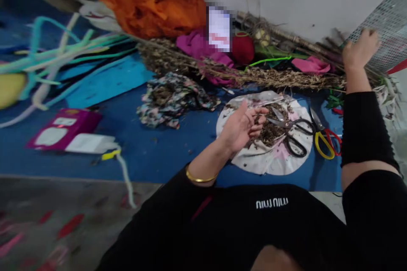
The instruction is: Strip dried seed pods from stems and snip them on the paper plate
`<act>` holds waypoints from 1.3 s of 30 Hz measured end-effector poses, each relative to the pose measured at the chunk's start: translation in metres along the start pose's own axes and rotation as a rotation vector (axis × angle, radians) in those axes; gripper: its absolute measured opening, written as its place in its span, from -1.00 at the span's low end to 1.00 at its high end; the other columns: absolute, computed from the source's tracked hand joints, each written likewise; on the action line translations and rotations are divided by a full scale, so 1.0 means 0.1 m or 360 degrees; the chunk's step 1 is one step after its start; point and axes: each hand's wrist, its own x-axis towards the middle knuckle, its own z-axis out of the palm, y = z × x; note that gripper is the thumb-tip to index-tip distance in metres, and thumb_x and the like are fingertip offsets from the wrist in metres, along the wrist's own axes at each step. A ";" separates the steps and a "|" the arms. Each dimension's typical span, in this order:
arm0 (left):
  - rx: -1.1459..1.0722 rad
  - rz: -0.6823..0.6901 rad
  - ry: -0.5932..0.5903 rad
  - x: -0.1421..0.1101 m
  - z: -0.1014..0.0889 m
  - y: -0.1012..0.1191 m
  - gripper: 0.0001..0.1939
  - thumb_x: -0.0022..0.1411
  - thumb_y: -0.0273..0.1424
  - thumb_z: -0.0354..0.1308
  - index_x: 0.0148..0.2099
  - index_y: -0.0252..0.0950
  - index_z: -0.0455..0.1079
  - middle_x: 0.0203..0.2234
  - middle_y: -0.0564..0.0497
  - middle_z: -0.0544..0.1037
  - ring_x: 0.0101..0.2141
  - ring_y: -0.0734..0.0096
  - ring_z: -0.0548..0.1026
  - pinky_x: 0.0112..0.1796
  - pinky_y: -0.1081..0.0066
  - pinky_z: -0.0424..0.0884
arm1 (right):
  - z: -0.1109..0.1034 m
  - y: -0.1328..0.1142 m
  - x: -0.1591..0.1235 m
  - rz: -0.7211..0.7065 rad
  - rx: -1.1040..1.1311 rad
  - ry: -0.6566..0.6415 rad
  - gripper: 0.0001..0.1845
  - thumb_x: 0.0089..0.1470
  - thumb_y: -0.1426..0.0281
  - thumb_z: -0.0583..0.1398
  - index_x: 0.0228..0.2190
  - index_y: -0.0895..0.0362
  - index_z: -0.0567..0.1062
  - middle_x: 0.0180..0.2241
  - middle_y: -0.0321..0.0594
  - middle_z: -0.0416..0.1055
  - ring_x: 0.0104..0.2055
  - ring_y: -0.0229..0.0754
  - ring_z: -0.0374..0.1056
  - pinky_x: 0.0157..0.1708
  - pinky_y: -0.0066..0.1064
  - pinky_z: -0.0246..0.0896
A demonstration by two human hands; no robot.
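My left hand (pixel 244 128) is open, palm up and fingers spread, over a round white cloth (pixel 254 163). Nothing rests in its palm. Brown dried plant bits (pixel 270 131) lie heaped on that cloth beside the fingertips. Black-handled scissors (pixel 288 125) lie across the heap, their blades pointing toward my left hand. At the far right my right hand (pixel 362 48) is raised beside dark twigs (pixel 335 44) and a wire mesh (pixel 386 29). Its fingers are curled; anything inside them is hidden.
Scissors with yellow and red handles (pixel 324 144) lie right of the cloth. Long dried stalks (pixel 270 77) line the back by the wall. Leftward are a crumpled patterned cloth (pixel 171 103), a purple box (pixel 68 129), fuzzy coloured stems (pixel 63 57) and orange wrapping (pixel 152 0). A blurred screen (pixel 219 29) stands behind.
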 end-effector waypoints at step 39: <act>0.0942 0.0999 -0.0332 0.38 -0.25 -0.55 -0.52 0.62 -0.26 -0.18 0.38 -0.11 0.40 0.18 -0.03 0.61 0.19 0.18 0.60 0.14 0.16 0.58 | -0.36 0.02 -3.13 -0.1180 0.1005 -0.0089 -0.79 0.32 0.32 0.14 -0.25 0.04 0.59 -0.26 -0.16 0.44 -0.13 -0.02 0.33 -0.10 -0.16 0.17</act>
